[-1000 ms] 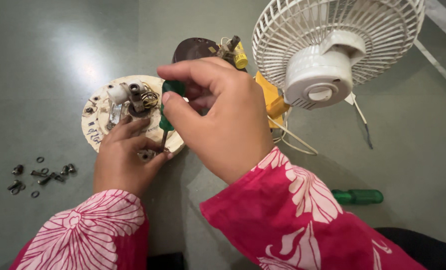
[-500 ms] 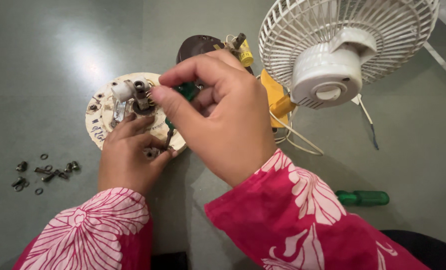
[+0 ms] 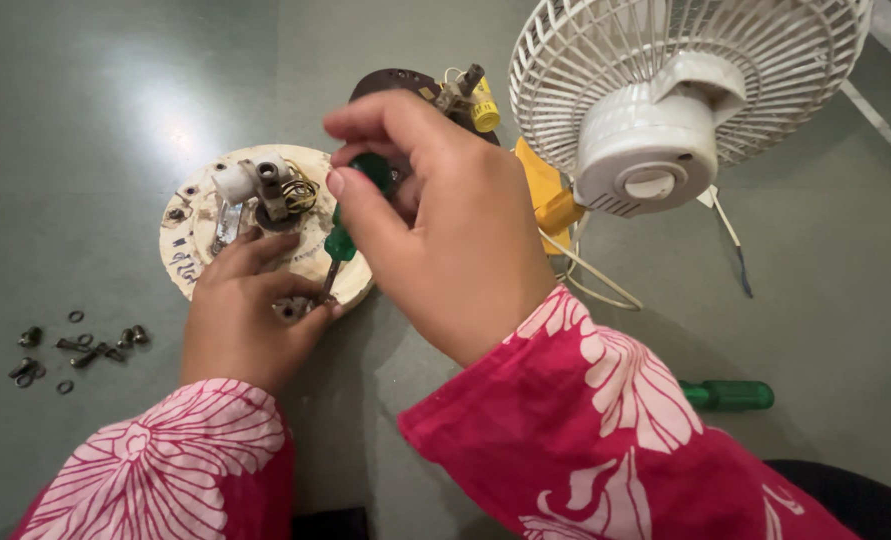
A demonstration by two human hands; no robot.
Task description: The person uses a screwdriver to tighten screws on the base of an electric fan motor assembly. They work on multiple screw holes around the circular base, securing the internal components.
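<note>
While the left hand (image 3: 250, 320) lay flat-fingered on the round cream plate (image 3: 197, 222) on the floor to steady it, the right hand (image 3: 445, 230) pinched a green screwdriver (image 3: 343, 240) upright, tip down at the plate's edge.

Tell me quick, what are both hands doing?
Left hand: open, fingers resting on the round cream plate.
Right hand: closed around a green-handled screwdriver, tip down at the plate.

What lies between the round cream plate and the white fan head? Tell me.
In the head view, the right hand with its green-handled screwdriver lies between round cream plate and white fan head, with yellow parts behind it.
</note>
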